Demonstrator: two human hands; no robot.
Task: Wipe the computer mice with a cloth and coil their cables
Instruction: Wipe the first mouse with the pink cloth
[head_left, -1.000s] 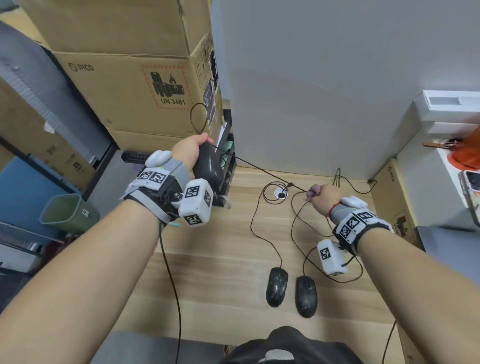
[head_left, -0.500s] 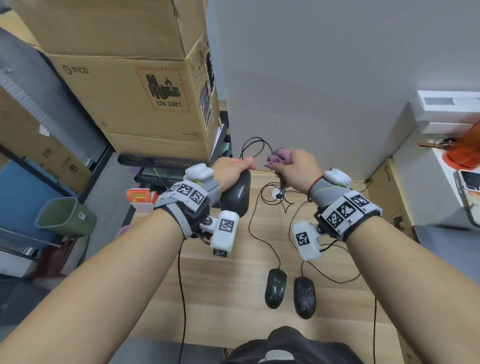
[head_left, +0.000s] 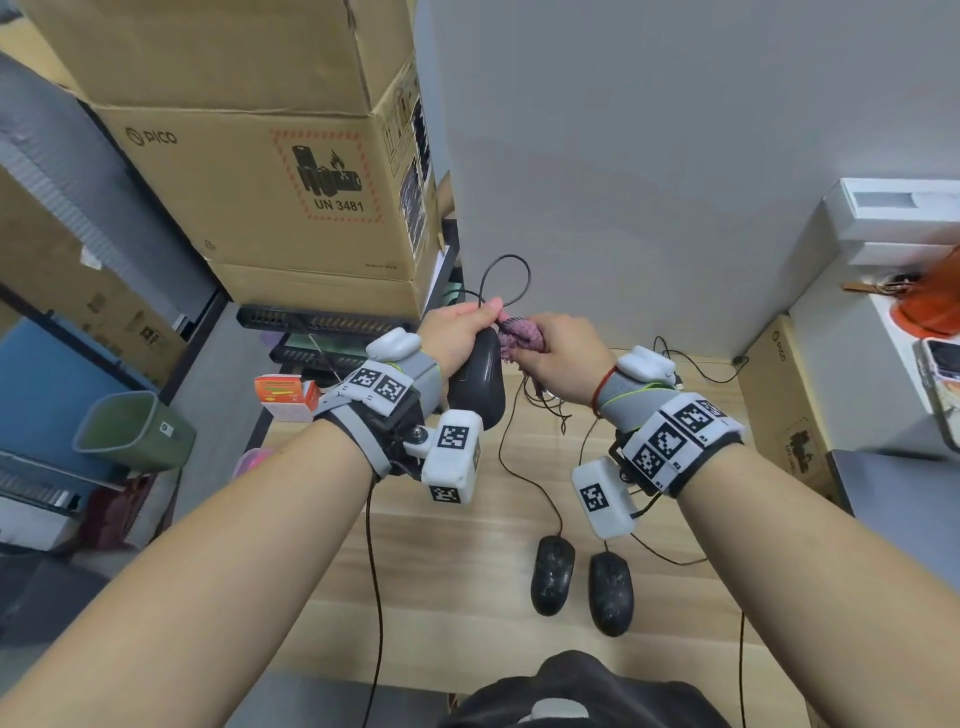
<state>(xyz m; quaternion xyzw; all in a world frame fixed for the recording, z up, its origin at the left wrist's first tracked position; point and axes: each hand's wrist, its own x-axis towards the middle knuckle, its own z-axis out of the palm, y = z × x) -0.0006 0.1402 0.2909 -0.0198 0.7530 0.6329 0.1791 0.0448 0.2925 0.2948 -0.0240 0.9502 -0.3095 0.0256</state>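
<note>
My left hand (head_left: 460, 332) grips a black computer mouse (head_left: 479, 379) held up above the wooden desk (head_left: 467, 571). A loop of its black cable (head_left: 511, 275) stands above my fingers. My right hand (head_left: 563, 358) grips a purple cloth (head_left: 519, 335) pressed against the top of that mouse, with loose threads hanging below. Two more black mice, one (head_left: 552, 574) beside the other (head_left: 611, 592), lie side by side on the desk near me, their cables trailing away toward the wall.
Stacked cardboard boxes (head_left: 291, 171) rise at the left over black equipment. A green bin (head_left: 132, 431) sits on the floor at left. A small orange-and-white box (head_left: 285, 397) lies at the desk's left edge. A grey wall stands behind; a white shelf (head_left: 893, 218) at right.
My right hand has come in from the right with the cloth and now meets the mouse in my left hand. The taut cable between my hands has slackened into a loop.
</note>
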